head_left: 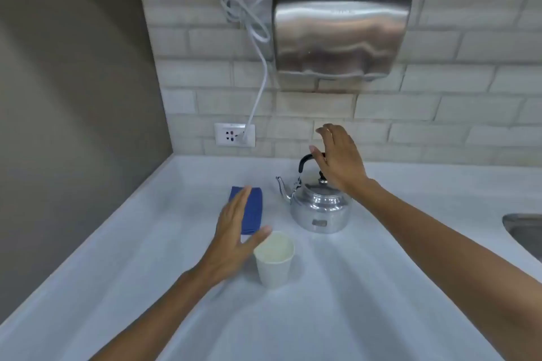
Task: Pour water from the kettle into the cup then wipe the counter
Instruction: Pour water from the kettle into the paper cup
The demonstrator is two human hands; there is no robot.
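Note:
A shiny metal kettle (319, 208) with a black handle stands upright on the white counter (366, 287), spout pointing left. My right hand (340, 160) hovers open just over the handle, fingers spread, thumb near the grip. A white paper cup (274, 258) stands in front of the kettle; its inside looks pale and I cannot tell if it holds water. My left hand (234, 240) is open beside the cup's left rim, thumb close to it. A folded blue cloth (253, 211) lies flat behind that hand, partly covered by the fingers.
A steel hand dryer (340, 29) hangs on the brick wall above the kettle, its white cord running down to a socket (234, 134). A sink rim (525, 231) shows at the right edge. A grey wall closes off the left side.

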